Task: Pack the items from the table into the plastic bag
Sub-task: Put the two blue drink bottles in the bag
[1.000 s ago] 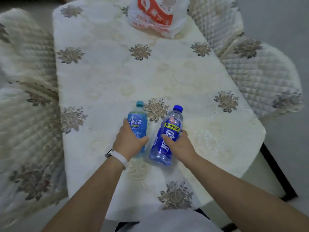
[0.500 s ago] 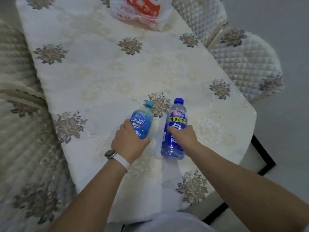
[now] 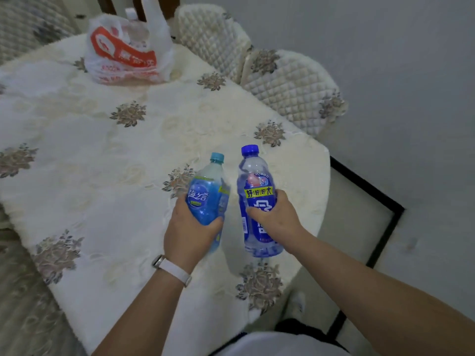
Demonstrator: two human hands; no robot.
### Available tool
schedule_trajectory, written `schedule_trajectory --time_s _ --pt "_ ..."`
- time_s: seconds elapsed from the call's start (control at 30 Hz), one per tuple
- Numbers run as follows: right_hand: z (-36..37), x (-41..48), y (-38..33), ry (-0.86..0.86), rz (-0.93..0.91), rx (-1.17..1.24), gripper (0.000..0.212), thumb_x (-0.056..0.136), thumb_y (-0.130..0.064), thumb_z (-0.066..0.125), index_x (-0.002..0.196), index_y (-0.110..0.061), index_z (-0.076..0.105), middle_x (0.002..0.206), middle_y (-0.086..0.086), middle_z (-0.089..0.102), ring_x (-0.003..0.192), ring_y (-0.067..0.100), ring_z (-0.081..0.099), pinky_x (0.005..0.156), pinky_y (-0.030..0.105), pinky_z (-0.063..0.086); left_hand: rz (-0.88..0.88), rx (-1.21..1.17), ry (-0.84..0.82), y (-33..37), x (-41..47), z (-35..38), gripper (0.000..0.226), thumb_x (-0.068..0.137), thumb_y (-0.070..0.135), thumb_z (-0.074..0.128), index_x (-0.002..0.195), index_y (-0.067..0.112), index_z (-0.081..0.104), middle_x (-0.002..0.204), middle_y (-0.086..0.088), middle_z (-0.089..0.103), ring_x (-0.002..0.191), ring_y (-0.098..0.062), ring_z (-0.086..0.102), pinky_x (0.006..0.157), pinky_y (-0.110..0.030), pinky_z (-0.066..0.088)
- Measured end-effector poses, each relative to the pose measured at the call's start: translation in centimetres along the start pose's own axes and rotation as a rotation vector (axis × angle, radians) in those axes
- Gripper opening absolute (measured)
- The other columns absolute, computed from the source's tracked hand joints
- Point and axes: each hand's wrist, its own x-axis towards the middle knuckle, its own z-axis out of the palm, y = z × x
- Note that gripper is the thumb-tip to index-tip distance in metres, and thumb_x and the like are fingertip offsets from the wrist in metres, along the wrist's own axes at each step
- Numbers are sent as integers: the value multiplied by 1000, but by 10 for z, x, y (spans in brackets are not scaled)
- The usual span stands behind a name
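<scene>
I see the surface [image 3: 102, 181] under a cream floral cloth, quilted chairs [image 3: 290, 83] along its right edge, and a grey wall [image 3: 385, 60] beyond. The plastic bag [image 3: 123, 55] sits at the far edge. By the near right corner my left hand [image 3: 190, 232] grips the teal-capped bottle [image 3: 205, 199] and my right hand [image 3: 279, 217] grips the blue-capped bottle [image 3: 253, 176], side by side.

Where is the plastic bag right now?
In the head view the plastic bag sits upper left, on the far end of the table, beside the quilted chair.
</scene>
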Motion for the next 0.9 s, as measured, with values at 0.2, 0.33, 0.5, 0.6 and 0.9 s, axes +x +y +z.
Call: schedule_trajectory --time_s 0.2,0.33,0.5,0.6,0.9 --pt "-115 7 7 68 -71 124 61 71 -35 85 116 -26 44 104 -8 63 87 8 64 70 29 57 122 -69 -25 87 -16 67 71 59 40 81 117 35 40 108 11 57 96 -15 64 78 -36 55" --pt "-204 20 21 137 -107 194 69 69 -35 86 124 -24 47 107 -6 64 90 12 66 73 34 59 183 -144 -51 151 -30 118 73 60 34 83 117 38 38 107 22 57 94 -4 64 80 -36 57" --pt "-296 35 46 218 -137 256 66 69 -34 86 121 -26 46 105 -9 63 90 10 66 72 33 59 302 -204 -93 220 -38 185 74 69 16 85 123 34 38 112 23 55 95 9 59 75 -16 49" --pt "-335 32 67 269 -102 330 65 70 -32 86 119 -30 44 103 -11 62 88 9 65 69 29 57 350 -189 -191 251 -42 222 71 70 11 84 122 31 40 111 19 57 95 9 61 71 -9 48" --pt "-417 43 131 449 23 410 69 70 -35 86 125 -27 44 106 -10 61 91 9 64 66 25 55 409 -175 -382 320 -33 327 71 69 9 84 121 30 40 109 22 55 98 4 59 80 -23 51"
